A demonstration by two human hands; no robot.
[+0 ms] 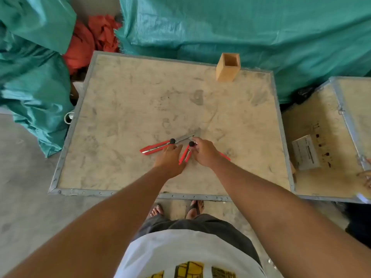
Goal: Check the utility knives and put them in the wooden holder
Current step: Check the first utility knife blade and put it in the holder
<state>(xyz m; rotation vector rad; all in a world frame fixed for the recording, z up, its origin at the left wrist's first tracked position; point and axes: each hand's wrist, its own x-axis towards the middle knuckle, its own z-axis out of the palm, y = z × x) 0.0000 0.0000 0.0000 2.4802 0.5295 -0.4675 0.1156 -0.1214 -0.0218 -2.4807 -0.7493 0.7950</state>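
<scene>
Three red utility knives lie in the middle of the dusty table [124, 109]. The left knife [155, 147] has its blade pushed out, pointing right and away. The middle knife [185, 155] lies between my hands, and my right hand [205, 153] pinches it near its black knob. Of the third knife [225, 156] only a red end shows from under my right wrist. My left hand [170, 160] rests flat on the table, fingers reaching between the left and middle knives. The wooden holder [224, 72] stands upright and empty at the table's far edge, right of centre.
Teal tarps [220, 27] cover piles behind and left of the table, with red cloth [88, 43] between them. A second table [321, 109] adjoins on the right with a grey box [306, 152] on it. Another person's hand [367, 177] shows at the right edge.
</scene>
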